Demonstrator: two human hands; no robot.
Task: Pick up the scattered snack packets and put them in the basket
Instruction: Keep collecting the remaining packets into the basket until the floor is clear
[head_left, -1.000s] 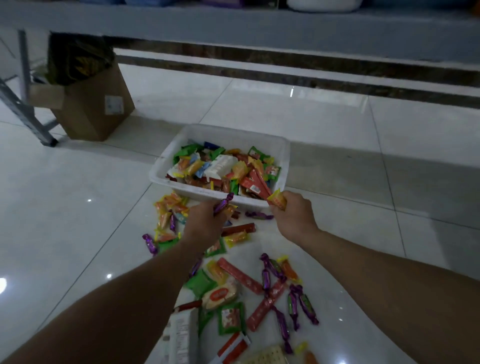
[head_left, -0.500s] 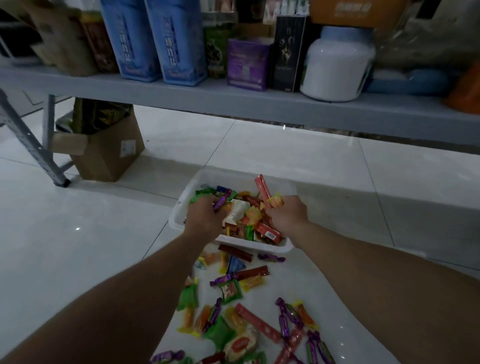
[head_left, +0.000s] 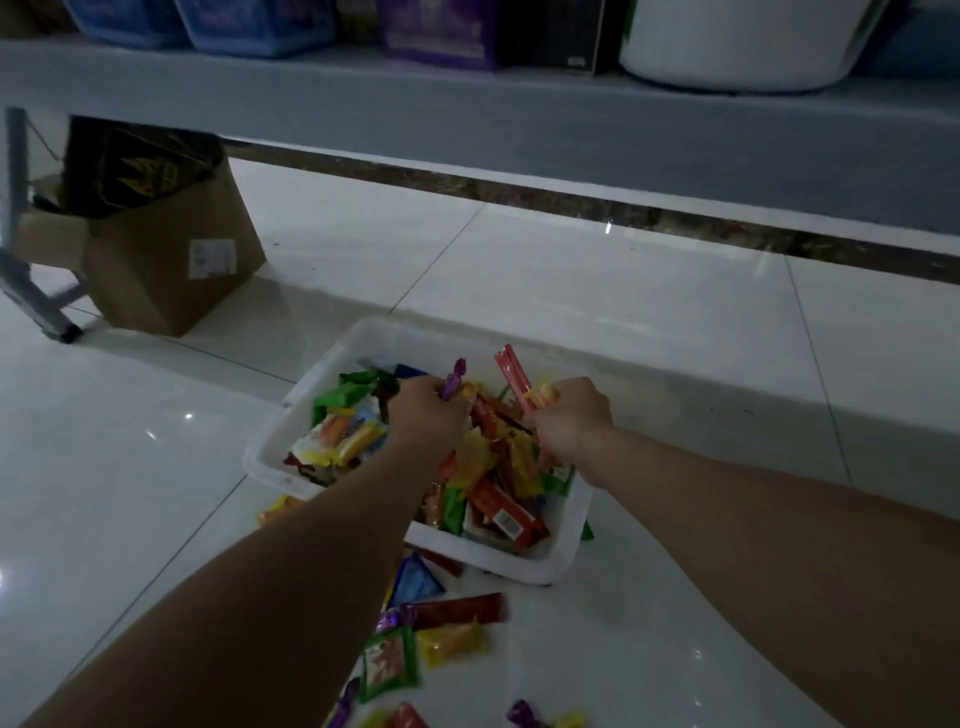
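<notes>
A white plastic basket (head_left: 395, 338) sits on the tiled floor, heaped with colourful snack packets. Both my hands hover over its contents. My left hand (head_left: 426, 410) grips a purple twist-wrapped candy (head_left: 454, 376) that sticks up from the fist. My right hand (head_left: 571, 415) grips a long red stick packet (head_left: 511, 371) together with a small yellow packet (head_left: 543, 397). Loose packets still lie on the floor in front of the basket: a dark red stick (head_left: 460, 610), a yellow packet (head_left: 452, 642), a green packet (head_left: 389, 662) and a blue one (head_left: 415, 579).
A brown cardboard box (head_left: 171, 260) with a dark bag stands at the back left beside a metal shelf leg (head_left: 31, 291). A grey shelf (head_left: 467, 104) carrying boxes and a white tub runs across the top. Glossy floor tiles surround the basket.
Both hands moved forward from the basket's near rim to over its middle, carrying their packets. The camera tilted up, then partly back down.
</notes>
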